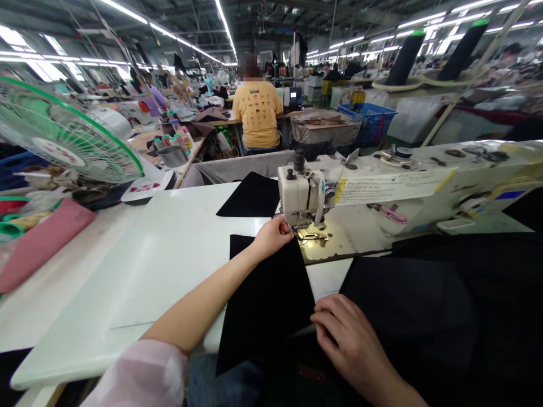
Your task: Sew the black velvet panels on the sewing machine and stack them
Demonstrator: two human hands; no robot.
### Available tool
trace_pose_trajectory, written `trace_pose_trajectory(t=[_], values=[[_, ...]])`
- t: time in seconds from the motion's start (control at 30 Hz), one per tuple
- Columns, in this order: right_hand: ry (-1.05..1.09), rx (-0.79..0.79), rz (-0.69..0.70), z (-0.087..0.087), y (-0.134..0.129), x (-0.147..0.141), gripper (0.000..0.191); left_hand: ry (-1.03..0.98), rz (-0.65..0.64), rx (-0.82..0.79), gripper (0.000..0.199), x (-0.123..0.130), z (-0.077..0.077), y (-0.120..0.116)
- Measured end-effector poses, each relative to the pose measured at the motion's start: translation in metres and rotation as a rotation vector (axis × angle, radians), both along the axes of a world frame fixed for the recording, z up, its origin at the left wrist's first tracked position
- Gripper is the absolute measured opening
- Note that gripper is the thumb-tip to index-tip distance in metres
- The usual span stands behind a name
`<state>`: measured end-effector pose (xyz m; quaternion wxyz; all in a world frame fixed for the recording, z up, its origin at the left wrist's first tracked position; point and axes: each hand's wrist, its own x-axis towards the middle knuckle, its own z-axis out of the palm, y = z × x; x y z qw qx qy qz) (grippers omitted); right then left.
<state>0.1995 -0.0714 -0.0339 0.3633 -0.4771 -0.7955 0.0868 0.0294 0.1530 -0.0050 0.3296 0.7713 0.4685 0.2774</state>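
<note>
My left hand (275,236) is closed in a pinch at the upper corner of a black fabric piece (271,294), close to the needle of the sewing machine (299,195). The machine's lamp lights the metal needle plate (316,237). Lower down, my right hand (350,339) has its fingers bent and pinched on the right edge of the same fabric, which hangs over the table's front edge. Behind the needle a second black fabric piece (250,195) lies on the white table (169,254).
More black fabric (407,299) spreads on the right. A green-rimmed fan (72,135) stands at the left near a pink cloth (46,243). Pink-handled snips (388,213) rest by the machine arm. Ahead sits a person in a yellow shirt (257,113), beside a blue crate (369,121).
</note>
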Motion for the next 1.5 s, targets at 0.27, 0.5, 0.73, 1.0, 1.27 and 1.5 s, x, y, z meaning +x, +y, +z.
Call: trace_pose_trajectory(t=[0.27,0.5,0.73,1.0,1.27,1.5], values=[[0.003,0.077,0.016,0.005,0.004,-0.001,0.02,0.026,0.034,-0.024,0.021,0.005,0.0,0.003],[0.005,0.094,0.013,0.009,0.004,-0.001,0.021,0.12,0.081,0.034,0.025,0.007,-0.003,-0.002],[-0.013,0.025,0.039,0.009,0.002,0.002,0.021,0.304,0.141,0.201,0.01,0.006,0.023,-0.037],[-0.044,0.011,0.005,0.016,0.02,0.005,0.035,0.541,-0.516,0.411,0.01,-0.019,0.017,-0.152],[-0.154,0.028,-0.02,0.018,0.069,0.005,0.027,0.567,-0.537,0.566,0.02,-0.027,0.002,-0.089],[-0.223,0.025,-0.087,0.021,0.105,0.002,0.023,0.477,-0.523,0.576,0.027,-0.026,0.008,-0.045]])
